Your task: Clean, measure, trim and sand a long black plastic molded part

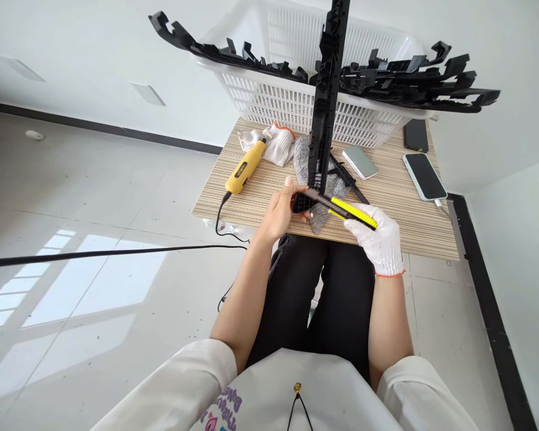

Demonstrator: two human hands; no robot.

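I wear a white top [269, 374] with loose sleeves [206, 362] ending near the elbow. A black cord [291, 413] hangs at six o'clock from its gold-coloured eyelet [297, 387]; purple lettering [232, 400] (partly lost in a fold) sits between eight and nine. My trousers [291, 287] are black; my right hand [372, 230] wears a white glove [384, 248], orange-edged at five o'clock.

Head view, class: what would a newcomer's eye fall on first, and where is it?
Probably the long black part, running from the left hand past the white basket to the frame's top. Next, the yellow cutter in the gloved right hand. A yellow corded tool lies on the table, leftward.
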